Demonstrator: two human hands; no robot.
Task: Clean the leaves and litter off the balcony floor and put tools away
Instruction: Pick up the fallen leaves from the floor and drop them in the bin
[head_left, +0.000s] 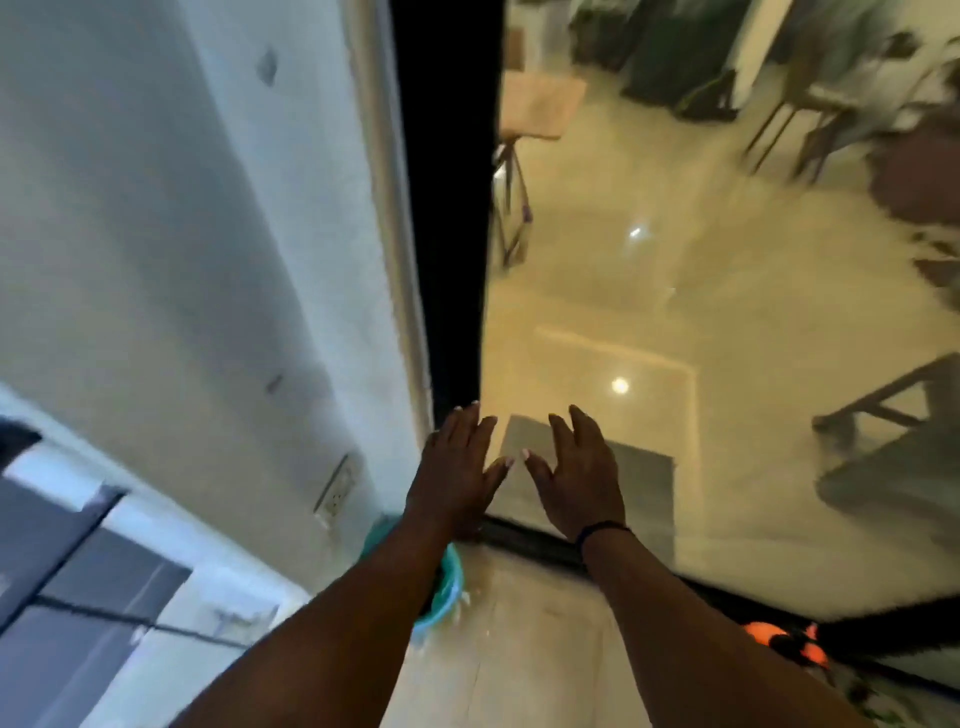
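My left hand and my right hand are both stretched forward side by side, fingers spread and holding nothing. They hover at the dark threshold track between the balcony floor and the room inside. A teal dustpan-like tool lies on the balcony floor by the wall, partly hidden under my left forearm. The picture is blurred and tilted.
A white wall with a socket plate stands on the left, next to the black door frame. Inside, a shiny tiled floor holds a stool and chairs. An orange and black object lies at lower right.
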